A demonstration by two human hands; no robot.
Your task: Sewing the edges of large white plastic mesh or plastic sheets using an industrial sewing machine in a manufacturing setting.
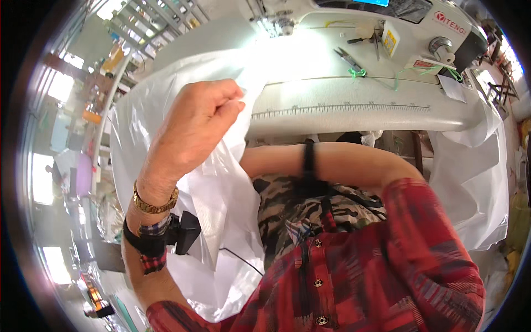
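Observation:
A large glossy white sheet, plastic-looking, drapes over the left part of the sewing machine table and hangs down beside my lap. Above it my left hand is closed in a pinch, thumb against the curled fingers, at the sheet's right edge. A bit of white shows at the fingertips. My right forearm crosses low in front of the table toward the left. The right hand itself is hidden behind the sheet and my left arm. Bright light floods the sheet near the sewing machine's needle area.
Thread snips with green thread lie on the table, near a dark-handled tool. A measuring scale runs along the front edge. At the right, another white sheet hangs down. Metal bars stand at the far left.

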